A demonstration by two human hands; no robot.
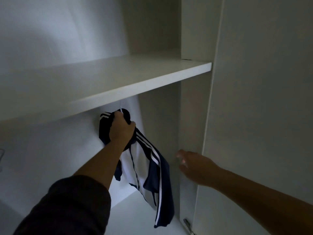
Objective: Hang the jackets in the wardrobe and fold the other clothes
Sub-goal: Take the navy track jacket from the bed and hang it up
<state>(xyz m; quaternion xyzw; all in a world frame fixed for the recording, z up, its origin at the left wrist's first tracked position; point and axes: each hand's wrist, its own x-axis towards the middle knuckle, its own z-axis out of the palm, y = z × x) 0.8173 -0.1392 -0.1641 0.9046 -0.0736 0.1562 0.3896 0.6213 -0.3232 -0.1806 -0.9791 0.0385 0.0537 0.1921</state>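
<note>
Here, inside a dim white wardrobe (50, 150), a person's left hand (121, 128) is gripping a navy and white track jacket (149, 168) by its bunched collar, fingers curled tightly round the cloth. The hand is reaching up and away, just under the front edge of a white shelf (118, 82), in the far middle of the compartment. A thin white sliver (121, 110), possibly a hanger hook, is poking up from the fist; it is too small to be sure, and any rail is hidden behind the shelf. The rest of the jacket is dangling loose below and to the right of the hand, one striped sleeve trailing low.

The jacket is looking light, soft and limp, probably a little slick, so it is likely to sag and slide wherever it is not held. The collar and shoulders seem the best place to take it.

The left arm is stretching nearly straight, its dark cuff (76, 206) sitting at the near lower left. The right hand (194, 164) is hovering open, fingers spread and holding nothing, near the right side panel (189, 116) beside the door (262, 116). Whether it is touching the panel cannot be told.
</note>
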